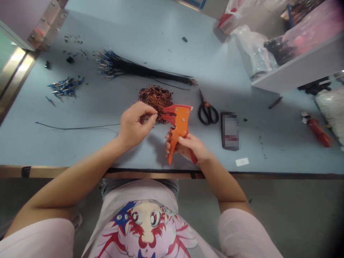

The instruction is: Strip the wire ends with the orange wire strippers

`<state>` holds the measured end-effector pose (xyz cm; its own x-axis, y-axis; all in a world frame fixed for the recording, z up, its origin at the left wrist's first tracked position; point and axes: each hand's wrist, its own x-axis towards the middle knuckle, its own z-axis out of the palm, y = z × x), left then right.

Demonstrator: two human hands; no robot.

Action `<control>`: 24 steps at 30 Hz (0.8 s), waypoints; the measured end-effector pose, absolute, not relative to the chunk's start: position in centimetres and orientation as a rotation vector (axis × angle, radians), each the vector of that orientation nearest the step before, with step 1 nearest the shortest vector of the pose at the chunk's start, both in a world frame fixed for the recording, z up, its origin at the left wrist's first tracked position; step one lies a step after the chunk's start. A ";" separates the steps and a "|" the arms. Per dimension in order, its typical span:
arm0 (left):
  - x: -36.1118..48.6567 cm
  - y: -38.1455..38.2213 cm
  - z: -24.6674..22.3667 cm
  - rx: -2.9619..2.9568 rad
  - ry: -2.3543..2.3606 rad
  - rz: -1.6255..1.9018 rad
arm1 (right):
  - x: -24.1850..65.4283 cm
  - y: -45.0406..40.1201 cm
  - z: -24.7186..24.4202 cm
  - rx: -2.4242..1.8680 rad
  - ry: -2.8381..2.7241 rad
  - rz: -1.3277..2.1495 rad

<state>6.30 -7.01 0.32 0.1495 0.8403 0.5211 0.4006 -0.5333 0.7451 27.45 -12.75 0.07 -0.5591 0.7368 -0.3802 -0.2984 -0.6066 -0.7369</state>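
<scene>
My left hand (136,123) pinches a thin black wire (80,128), whose long part trails left over the table to a small blue tip. The wire's other end is at the red jaws of an orange wire stripper (182,120). Around the stripper's handles my right hand (186,146) is wrapped. Just behind the jaws lies a heap of copper-coloured and black scraps (154,96). A bundle of black wires (139,71) with blue and metal ends lies farther back.
Black-handled scissors (208,113) and a phone (230,130) lie right of the stripper, near a white label (242,162). Blue-and-metal connectors (66,87) are piled at left. A shelf (295,66) with plastic bags stands at right, beyond which lies a red tool (319,132).
</scene>
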 end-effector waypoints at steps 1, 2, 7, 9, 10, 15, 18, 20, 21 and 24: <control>6.3 -7.0 0.3 2.003 1.168 1.357 | 27.4 -12.8 0.1 -0.919 -0.825 2.182; 6.4 -7.1 0.4 2.004 1.154 1.357 | 27.4 -12.8 0.1 -0.917 -0.823 2.187; 6.5 -7.1 0.2 2.013 1.130 1.366 | 27.4 -12.9 0.2 -0.914 -0.835 2.193; 6.5 -7.1 0.1 2.014 1.127 1.364 | 27.4 -12.9 0.2 -0.927 -0.848 2.194; 6.5 -7.1 0.1 2.015 1.125 1.361 | 27.5 -13.0 0.2 -0.935 -0.856 2.191; 6.5 -7.1 0.2 2.023 1.118 1.356 | 27.4 -13.0 0.3 -0.960 -0.903 2.152; 6.5 -7.2 0.2 2.035 1.119 1.347 | 27.4 -12.9 0.5 -0.955 -0.934 2.137; 6.5 -7.2 0.2 2.043 1.128 1.335 | 27.4 -12.9 0.6 -0.961 -0.951 2.129; 6.5 -7.2 0.2 2.044 1.130 1.331 | 27.4 -12.8 0.6 -0.966 -0.959 2.126; 6.5 -7.2 0.2 2.039 1.123 1.345 | 27.4 -12.8 0.7 -0.976 -0.974 2.124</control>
<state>6.50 -7.16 0.22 0.1935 0.8207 0.5376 0.3829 -0.5677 0.7288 27.41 -12.75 0.67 -0.5496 0.7498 -0.3684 -0.2098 -0.5507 -0.8079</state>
